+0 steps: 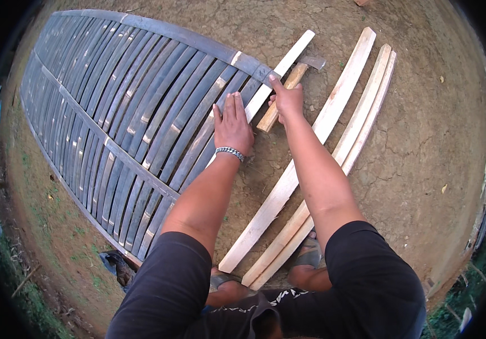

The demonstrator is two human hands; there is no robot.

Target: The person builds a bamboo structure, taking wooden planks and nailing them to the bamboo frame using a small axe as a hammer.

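A pale wooden strip [294, 53] lies along the end of a large dark bamboo slat panel [158, 107]. My left hand [233, 127], a chain bracelet on its wrist, rests flat over the strip and the last slats, fingers stretched out. At the panel's corner, my right hand [289, 101] is closed on the strip, thumb on top and fingers curled at its edge, partly hidden. A hatchet [296, 76] with a wooden handle and a grey metal head lies on the ground against my right hand.
Right of the panel, a wide pale plank [333, 104] and two narrower boards [361, 121] lie side by side on the cracked dirt [412, 141], passing beneath my right forearm. My sandalled feet [309, 254] are by their near ends. Dark plastic [117, 265] lies at the panel's near corner.
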